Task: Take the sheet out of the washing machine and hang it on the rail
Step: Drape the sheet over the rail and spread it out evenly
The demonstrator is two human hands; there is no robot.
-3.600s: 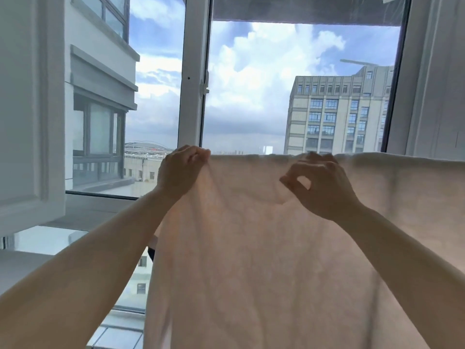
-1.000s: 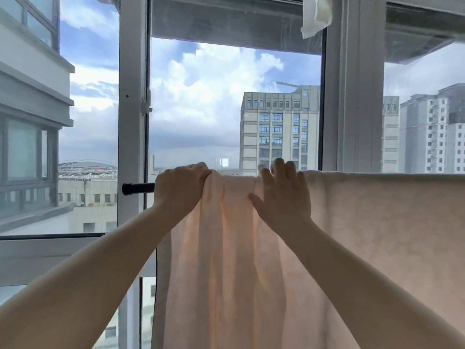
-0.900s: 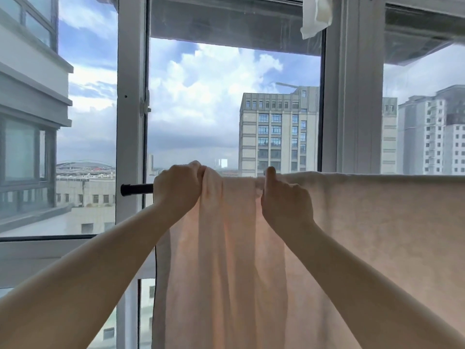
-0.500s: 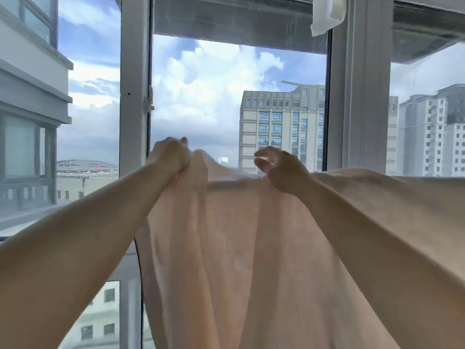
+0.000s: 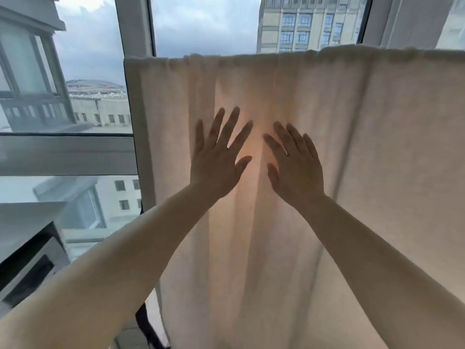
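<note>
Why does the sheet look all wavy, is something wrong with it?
Nothing stands out. The sheet hangs over the top with soft folds running down it. The left hand and right hand lie flat on it, fingers straight.

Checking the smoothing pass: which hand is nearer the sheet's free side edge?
The left hand. It lies flat on the sheet nearer the hanging edge by the window frame; the right hand lies further in.
</note>
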